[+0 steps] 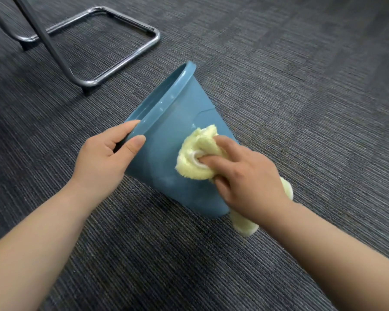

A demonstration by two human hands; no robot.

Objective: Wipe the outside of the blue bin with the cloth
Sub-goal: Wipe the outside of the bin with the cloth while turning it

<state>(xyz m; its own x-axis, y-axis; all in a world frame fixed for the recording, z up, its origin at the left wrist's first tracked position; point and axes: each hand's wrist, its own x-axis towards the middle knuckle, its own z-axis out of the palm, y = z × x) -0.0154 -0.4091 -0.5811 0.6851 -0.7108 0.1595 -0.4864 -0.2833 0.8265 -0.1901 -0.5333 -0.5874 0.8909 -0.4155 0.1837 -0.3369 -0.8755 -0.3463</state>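
The blue bin (166,140) lies tipped on its side on the grey ribbed carpet (301,86), its smooth plastic wall tapering from a thick rolled rim toward a narrower base; the mouth faces away to the left. The left hand (106,158) grips the rim, thumb curled over the outer lip and fingers tucked inside; the right hand (245,176) clutches a fluffy pale-yellow cloth (195,158) bunched against the bin's outer wall (a loose tail of it hangs below the wrist, near the bin's base); faint pale smears show on the plastic. Beyond, a chrome tubular chair base (121,70) bends in a rounded rectangle on the carpet.
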